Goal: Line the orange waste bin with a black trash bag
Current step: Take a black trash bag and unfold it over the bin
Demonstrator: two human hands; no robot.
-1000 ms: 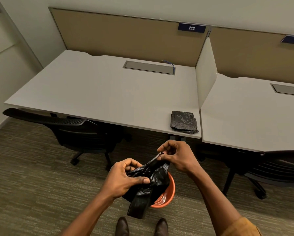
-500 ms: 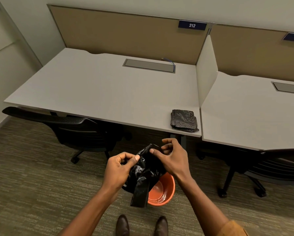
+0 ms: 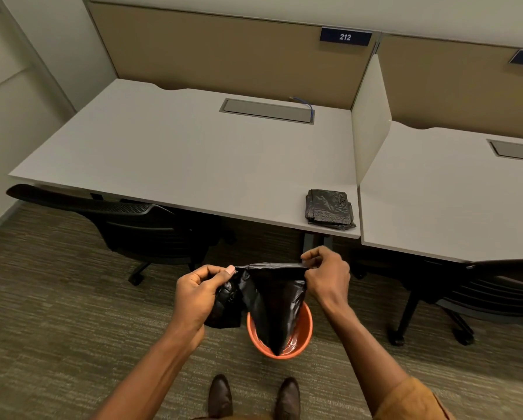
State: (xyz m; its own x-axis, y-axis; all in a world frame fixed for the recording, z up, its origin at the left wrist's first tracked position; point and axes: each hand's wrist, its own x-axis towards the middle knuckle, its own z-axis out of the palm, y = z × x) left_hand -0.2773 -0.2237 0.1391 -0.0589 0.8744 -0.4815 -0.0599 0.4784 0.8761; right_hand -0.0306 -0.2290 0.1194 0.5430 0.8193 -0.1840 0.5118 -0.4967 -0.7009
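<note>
The orange waste bin stands on the carpet just ahead of my shoes. Above it hangs a black trash bag, its top edge stretched taut between my hands and its lower tip dipping into the bin. My left hand pinches the bag's left corner, with extra plastic bunched under the palm. My right hand pinches the right corner. Part of the bin's rim and inside is hidden by the bag.
A folded stack of black bags lies at the near right corner of the white desk. Black office chairs sit left and right under the desks. A white divider separates the two desks.
My hands have moved apart, pulling the crumpled bag out into a wide, taut top edge. The bag's lower end now reaches down into the bin.
</note>
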